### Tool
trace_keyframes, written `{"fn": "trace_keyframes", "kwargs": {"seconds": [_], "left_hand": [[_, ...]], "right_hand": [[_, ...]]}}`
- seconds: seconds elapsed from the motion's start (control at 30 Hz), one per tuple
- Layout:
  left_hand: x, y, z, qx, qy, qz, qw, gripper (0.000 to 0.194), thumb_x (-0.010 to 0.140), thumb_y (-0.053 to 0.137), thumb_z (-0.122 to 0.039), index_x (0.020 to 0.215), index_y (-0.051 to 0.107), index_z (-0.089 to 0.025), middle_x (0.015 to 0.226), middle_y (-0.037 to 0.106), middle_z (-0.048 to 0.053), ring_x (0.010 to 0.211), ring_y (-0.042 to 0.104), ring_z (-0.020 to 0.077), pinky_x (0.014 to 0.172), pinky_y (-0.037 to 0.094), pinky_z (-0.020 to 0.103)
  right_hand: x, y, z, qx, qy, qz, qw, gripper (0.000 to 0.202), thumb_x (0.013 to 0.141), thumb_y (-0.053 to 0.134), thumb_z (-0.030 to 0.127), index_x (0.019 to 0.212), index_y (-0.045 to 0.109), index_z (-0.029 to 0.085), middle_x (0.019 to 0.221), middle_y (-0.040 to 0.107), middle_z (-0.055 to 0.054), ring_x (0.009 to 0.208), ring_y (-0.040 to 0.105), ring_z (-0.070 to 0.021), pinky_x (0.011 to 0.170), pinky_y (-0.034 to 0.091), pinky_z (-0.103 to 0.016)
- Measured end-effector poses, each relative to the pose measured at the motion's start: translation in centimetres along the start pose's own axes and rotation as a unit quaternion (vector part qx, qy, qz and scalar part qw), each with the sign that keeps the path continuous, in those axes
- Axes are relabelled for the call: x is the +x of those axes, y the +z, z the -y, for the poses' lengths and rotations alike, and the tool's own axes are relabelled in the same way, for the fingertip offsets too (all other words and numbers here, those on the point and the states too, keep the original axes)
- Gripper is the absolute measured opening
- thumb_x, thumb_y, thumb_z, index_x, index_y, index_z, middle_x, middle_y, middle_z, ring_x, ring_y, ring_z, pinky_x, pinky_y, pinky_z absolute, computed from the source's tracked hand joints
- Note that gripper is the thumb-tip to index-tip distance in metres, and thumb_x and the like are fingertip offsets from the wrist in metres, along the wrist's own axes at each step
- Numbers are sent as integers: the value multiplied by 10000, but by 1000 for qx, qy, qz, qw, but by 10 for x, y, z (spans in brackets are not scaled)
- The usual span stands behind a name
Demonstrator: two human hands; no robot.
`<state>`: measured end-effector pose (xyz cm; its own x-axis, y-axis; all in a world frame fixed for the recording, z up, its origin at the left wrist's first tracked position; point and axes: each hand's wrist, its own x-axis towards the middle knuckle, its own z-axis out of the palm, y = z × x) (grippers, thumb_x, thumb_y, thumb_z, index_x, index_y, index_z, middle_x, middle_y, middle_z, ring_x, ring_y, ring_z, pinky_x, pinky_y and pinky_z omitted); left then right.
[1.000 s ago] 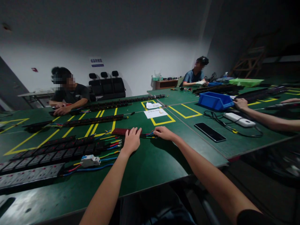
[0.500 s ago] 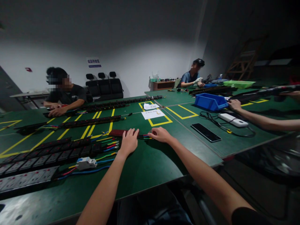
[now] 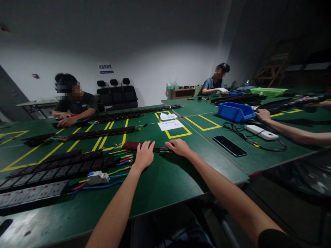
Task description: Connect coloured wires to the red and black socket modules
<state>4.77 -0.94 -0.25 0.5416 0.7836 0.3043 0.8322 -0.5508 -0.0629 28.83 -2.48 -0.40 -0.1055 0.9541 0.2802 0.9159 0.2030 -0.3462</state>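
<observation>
Green-topped table (image 3: 181, 186): dark-red strip (image 3: 130, 145), coloured wires (image 3: 162, 150)
Strip well in from the near edge; left hand (image 3: 144, 155) lying on its right end, fingers slightly spread; right hand (image 3: 181, 147) at the wires, whether pinching cannot be told; more wire showing below its fingers than half a second ago, strip unmoved, so handling appears centred on the wire ends
</observation>
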Motion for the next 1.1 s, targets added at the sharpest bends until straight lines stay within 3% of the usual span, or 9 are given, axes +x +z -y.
{"fn": "trace_keyframes", "kwargs": {"seconds": [0.3, 0.53, 1.1], "left_hand": [[0, 2, 1, -6, 0, -4, 1000, 586, 997, 427, -182, 1579, 480, -217, 1598, 510, 150, 1509, 433, 316, 1244, 330, 593], [0, 3, 1, -4, 2, -1, 1000, 593, 994, 420, -179, 1586, 463, -172, 1605, 501, 158, 1509, 427, 320, 1243, 323, 593], [-1, 0, 0, -4, 1, 5, 1000, 592, 995, 432, -182, 1586, 458, -194, 1603, 503, 147, 1510, 425, 315, 1244, 327, 588]], "right_hand": [[2, 1, -3, -2, 55, 6, 998, 605, 1099, 358, 565, 768, 725, 216, 838, 746, -88, 740, 636, -194, 610, 264, -276], [1, 0, 0, 1, 46, 12, 999, 605, 1100, 356, 559, 755, 716, 215, 828, 742, -88, 738, 637, -194, 598, 248, -285], [-1, 0, 1, 18, 12, 17, 1000, 556, 1100, 388, 520, 781, 731, 221, 779, 722, -71, 715, 624, -188, 608, 252, -280]]}}
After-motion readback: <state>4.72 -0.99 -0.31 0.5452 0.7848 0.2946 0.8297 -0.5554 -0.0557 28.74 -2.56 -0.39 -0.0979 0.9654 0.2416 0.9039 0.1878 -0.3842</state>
